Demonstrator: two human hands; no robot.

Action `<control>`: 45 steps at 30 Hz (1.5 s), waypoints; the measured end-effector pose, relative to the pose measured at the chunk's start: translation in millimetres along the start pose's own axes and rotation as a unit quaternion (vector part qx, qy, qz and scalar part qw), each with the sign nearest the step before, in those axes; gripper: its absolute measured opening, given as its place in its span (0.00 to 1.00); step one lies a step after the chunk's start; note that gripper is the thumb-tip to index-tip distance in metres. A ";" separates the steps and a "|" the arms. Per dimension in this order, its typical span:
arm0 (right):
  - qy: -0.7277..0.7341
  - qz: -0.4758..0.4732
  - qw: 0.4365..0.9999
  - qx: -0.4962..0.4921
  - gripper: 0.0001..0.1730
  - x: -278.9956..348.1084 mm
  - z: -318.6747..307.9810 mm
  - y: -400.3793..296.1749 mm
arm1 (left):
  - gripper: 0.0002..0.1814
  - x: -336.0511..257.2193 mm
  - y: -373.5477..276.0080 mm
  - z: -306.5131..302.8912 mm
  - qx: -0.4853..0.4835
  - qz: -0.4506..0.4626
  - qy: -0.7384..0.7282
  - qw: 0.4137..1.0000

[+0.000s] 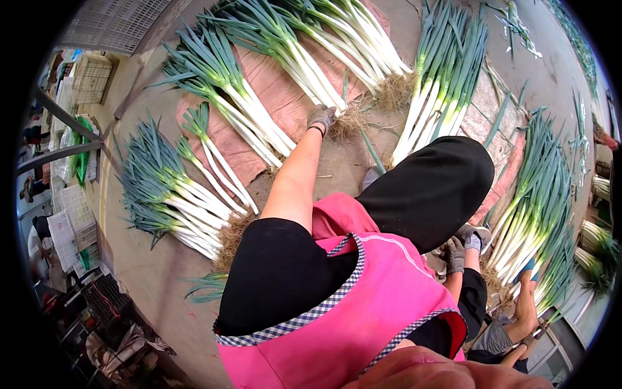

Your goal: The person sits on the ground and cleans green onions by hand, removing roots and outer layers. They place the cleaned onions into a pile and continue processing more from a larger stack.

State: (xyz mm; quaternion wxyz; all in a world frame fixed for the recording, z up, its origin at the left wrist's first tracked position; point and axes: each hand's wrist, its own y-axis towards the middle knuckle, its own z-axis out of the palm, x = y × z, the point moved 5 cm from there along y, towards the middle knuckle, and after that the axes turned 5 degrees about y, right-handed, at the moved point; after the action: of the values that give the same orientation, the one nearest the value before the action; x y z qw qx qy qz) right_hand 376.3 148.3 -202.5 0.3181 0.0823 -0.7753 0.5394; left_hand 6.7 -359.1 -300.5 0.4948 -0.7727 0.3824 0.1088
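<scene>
My left hand (321, 118), in a grey glove, reaches forward and closes on the white lower stem of a leek (311, 78), just above its tangled roots (347, 122). That leek lies in a loose bunch with dark green leaves pointing away from me. Down at the right, my right hand (454, 255), also gloved, is low beside a grey shoe (474, 237). Part of it is hidden behind my pink apron (340, 301), and whether it holds anything is unclear. More leek bunches lie left (180, 194) and ahead right (437, 82) of me.
Reddish sheeting (262, 73) lies under several bunches on the concrete floor (146, 272). Another person's arm (525, 301) is by the leeks (534, 194) at the right. Plastic crates (92, 78) and a metal frame (63, 114) stand at the left.
</scene>
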 end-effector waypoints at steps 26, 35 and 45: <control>-0.166 -0.134 0.976 -0.050 0.23 106.4 112.2 139.8 | 0.16 -328.8 -259.5 80.9 0.417 0.141 -0.362 0.822; -0.181 -0.139 0.973 -0.034 0.40 117.8 151.4 171.7 | 0.15 -359.0 -267.8 93.7 0.412 0.167 -0.330 0.833; 0.167 -0.141 0.966 0.141 0.17 132.4 123.5 125.2 | 0.14 -356.1 -267.8 140.2 0.390 0.224 -0.210 0.868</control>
State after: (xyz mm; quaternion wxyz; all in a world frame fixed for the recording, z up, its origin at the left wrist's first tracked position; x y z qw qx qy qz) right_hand 163.6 117.8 -250.4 0.5010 0.1436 -0.6076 0.5994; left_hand -20.2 -9.7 8.4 0.7867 -0.3692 0.4440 0.2183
